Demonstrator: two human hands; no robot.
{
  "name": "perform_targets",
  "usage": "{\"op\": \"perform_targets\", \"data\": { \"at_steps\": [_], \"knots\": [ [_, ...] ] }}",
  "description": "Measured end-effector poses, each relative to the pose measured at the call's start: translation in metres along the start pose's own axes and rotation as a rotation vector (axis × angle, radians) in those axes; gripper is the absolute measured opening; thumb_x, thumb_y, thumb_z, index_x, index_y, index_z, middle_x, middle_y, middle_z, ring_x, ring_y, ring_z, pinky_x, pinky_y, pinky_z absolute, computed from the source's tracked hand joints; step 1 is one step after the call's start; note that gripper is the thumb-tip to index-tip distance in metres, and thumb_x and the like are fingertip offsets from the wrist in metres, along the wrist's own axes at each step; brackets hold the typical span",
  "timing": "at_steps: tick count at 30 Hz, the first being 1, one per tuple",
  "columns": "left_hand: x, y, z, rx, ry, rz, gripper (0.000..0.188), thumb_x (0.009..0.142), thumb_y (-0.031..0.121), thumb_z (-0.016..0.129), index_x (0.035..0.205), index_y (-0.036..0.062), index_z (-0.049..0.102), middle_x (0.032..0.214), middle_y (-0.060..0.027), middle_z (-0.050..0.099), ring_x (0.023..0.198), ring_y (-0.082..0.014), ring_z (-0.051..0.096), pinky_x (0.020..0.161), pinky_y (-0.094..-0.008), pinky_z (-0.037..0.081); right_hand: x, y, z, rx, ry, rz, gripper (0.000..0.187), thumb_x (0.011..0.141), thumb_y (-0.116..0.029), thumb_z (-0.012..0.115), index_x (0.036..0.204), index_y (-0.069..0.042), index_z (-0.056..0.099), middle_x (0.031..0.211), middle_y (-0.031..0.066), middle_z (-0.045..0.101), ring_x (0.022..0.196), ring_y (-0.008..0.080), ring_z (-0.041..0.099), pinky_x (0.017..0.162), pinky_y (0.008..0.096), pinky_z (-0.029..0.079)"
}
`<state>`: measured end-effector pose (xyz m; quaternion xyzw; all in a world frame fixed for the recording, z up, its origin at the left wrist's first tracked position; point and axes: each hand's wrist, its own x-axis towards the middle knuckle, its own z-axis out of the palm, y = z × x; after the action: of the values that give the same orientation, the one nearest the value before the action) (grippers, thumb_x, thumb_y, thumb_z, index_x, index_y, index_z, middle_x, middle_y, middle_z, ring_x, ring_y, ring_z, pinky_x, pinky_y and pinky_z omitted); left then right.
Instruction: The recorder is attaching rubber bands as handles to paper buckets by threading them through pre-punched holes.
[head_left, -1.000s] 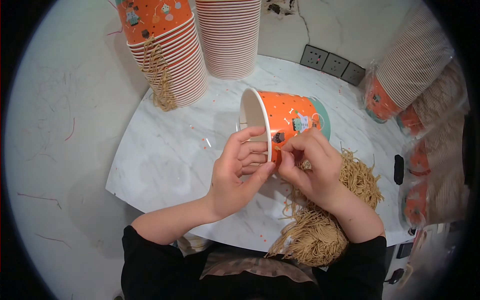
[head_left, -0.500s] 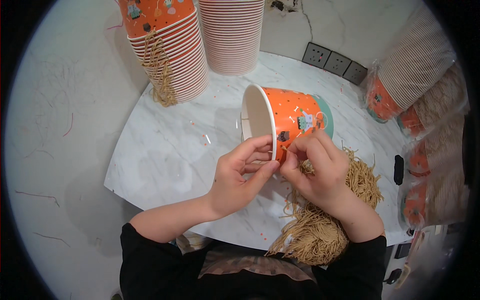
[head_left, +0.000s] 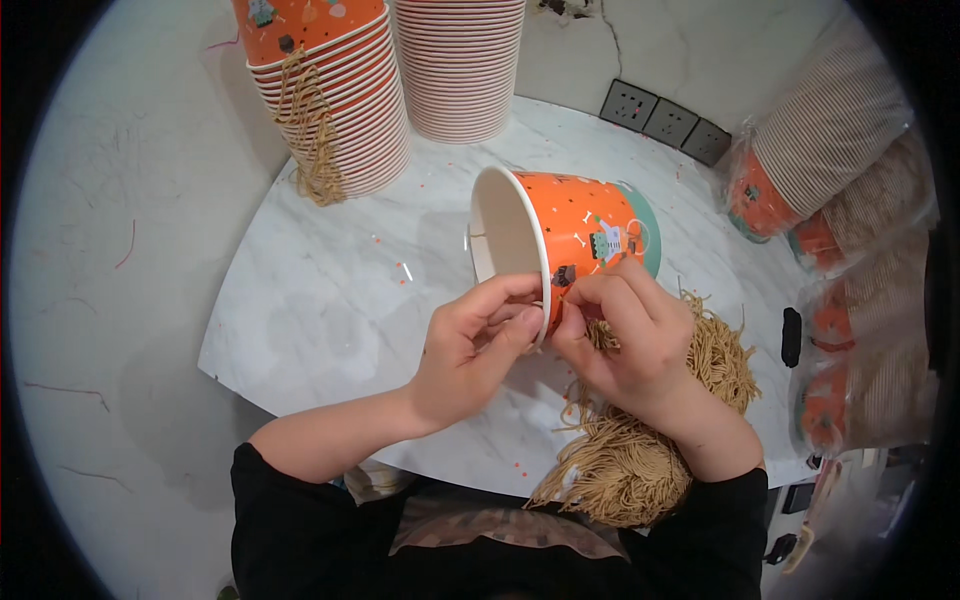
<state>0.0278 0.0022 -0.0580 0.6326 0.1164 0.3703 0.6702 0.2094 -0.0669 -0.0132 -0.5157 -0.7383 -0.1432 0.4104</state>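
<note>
An orange paper bucket [head_left: 585, 215] with cartoon prints and a green base lies on its side, its mouth toward the left. My left hand [head_left: 470, 345] is closed at the near part of the white rim, fingers just inside the mouth and thumb beside it. On the outer wall near that rim, my right hand [head_left: 630, 335] pinches the end of a thin tan cord, mostly hidden by the fingertips. A short piece of cord shows inside the bucket. Under and beside my right forearm lies a heap of tan cords [head_left: 625, 470].
Nested buckets [head_left: 335, 120] with cords draped over them stand at the far left, beside another tall stack [head_left: 460, 70]. Plastic-wrapped bucket stacks [head_left: 835, 130] line the right side. Wall sockets [head_left: 670, 122] are behind the white marbled table [head_left: 300, 310]. Small orange scraps are scattered about.
My left thumb has drawn back leftward from the rim. The bucket has shifted slightly left, and my right fingertips have moved a little closer to the rim.
</note>
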Motion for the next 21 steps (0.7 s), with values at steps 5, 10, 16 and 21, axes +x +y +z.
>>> {"op": "perform_targets", "data": {
  "at_steps": [5, 10, 16, 21],
  "knots": [
    [0.006, 0.001, 0.001, -0.092, 0.058, -0.051, 0.028, 0.105, 0.003, 0.050, 0.130, -0.0056, 0.055, 0.114, -0.0081, 0.069, 0.103, -0.0113, 0.065, 0.086, -0.0265, 0.055, 0.000, -0.002, 0.000, 0.017, -0.007, 0.002, 0.025, 0.069, -0.003, 0.077, 0.091, -0.005, 0.065, 0.077, 0.0061, 0.058, 0.059, 0.0222, 0.062, 0.052, 0.0319, 0.049],
    [0.008, 0.000, 0.000, -0.151, 0.058, -0.053, 0.024, 0.104, 0.003, 0.052, 0.126, -0.0045, 0.058, 0.110, -0.0078, 0.070, 0.097, -0.0094, 0.066, 0.086, -0.0252, 0.054, 0.002, -0.006, -0.001, 0.070, -0.013, 0.018, 0.024, 0.072, 0.000, 0.077, 0.092, -0.004, 0.066, 0.078, 0.0056, 0.060, 0.059, 0.0199, 0.064, 0.051, 0.0302, 0.050],
    [0.011, -0.001, -0.004, -0.187, 0.047, 0.002, 0.014, 0.103, 0.001, 0.052, 0.116, -0.0040, 0.058, 0.105, -0.0069, 0.069, 0.100, -0.0096, 0.066, 0.088, -0.0250, 0.054, 0.004, -0.008, -0.003, 0.134, -0.039, 0.006, 0.022, 0.073, 0.002, 0.076, 0.091, -0.004, 0.066, 0.078, 0.0056, 0.062, 0.060, 0.0190, 0.065, 0.051, 0.0287, 0.050],
    [0.012, 0.003, -0.005, -0.008, 0.000, 0.038, 0.015, 0.103, 0.002, 0.053, 0.116, -0.0040, 0.056, 0.107, -0.0069, 0.067, 0.096, -0.0084, 0.065, 0.086, -0.0255, 0.055, 0.005, -0.010, -0.004, 0.213, -0.062, 0.070, 0.020, 0.076, 0.003, 0.076, 0.092, -0.003, 0.066, 0.079, 0.0060, 0.063, 0.062, 0.0165, 0.067, 0.053, 0.0283, 0.052]
  ]
}}
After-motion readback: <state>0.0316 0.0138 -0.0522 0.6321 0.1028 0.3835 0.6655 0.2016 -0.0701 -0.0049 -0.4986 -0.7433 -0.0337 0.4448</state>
